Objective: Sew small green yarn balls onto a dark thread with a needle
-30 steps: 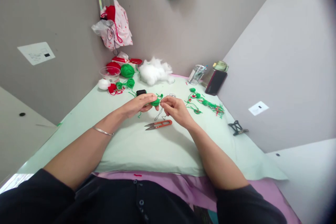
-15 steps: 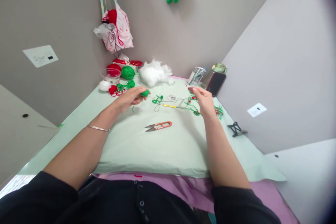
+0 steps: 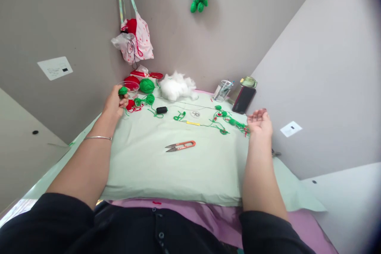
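My left hand (image 3: 114, 103), at the far left of the table, is closed around a small green crocheted piece (image 3: 122, 91) that shows above its fingers. A thin dark thread (image 3: 205, 107) stretches nearly straight across to my right hand (image 3: 260, 123), whose fingertips pinch its other end. Whether a needle is also in that pinch is too small to tell. Below the thread lie a black thread spool (image 3: 161, 110), a crochet hook with a yellow handle (image 3: 193, 123) and a clear bobbin (image 3: 195, 114). Orange thread snips (image 3: 180, 146) rest on the pale green cloth, nearer to me.
White stuffing (image 3: 177, 86) and a green yarn ball (image 3: 147, 85) sit at the back. Green and red crocheted pieces (image 3: 232, 121) lie beside my right hand. A phone (image 3: 244, 100) leans near a clear cup (image 3: 223, 91). A bag (image 3: 141, 43) hangs on the wall.
My hands have moved apart, the left one leftward with the green piece and the right one rightward, drawing the thread out long. The black spool has come into view.
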`<state>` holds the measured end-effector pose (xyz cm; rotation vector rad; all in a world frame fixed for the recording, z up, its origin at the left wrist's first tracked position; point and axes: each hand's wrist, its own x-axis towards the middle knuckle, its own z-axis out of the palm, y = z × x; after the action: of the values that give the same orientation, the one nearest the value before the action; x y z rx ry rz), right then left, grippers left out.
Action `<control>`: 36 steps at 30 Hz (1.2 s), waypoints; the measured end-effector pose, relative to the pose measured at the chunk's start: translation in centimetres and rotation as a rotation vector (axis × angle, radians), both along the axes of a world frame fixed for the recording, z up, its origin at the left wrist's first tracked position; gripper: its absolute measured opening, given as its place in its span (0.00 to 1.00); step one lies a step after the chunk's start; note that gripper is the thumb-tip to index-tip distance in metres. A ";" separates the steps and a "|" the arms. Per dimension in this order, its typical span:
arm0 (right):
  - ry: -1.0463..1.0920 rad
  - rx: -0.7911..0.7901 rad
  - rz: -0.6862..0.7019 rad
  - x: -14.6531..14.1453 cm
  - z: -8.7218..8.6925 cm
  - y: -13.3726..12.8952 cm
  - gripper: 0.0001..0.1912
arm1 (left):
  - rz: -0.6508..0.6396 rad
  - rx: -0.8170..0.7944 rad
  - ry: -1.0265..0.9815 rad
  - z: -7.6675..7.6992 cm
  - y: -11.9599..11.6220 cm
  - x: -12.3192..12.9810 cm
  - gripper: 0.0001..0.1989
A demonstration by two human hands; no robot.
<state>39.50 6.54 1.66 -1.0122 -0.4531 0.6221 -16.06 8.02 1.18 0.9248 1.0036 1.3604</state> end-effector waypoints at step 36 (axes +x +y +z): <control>-1.610 0.293 0.338 -20.3 2.4 -8.7 0.09 | -0.717 0.144 0.177 0.6 -6.7 12.5 0.19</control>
<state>19.23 -2.20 4.07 -0.9795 -2.0827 -0.1256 -3.51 1.30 1.75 1.3669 0.6052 0.7564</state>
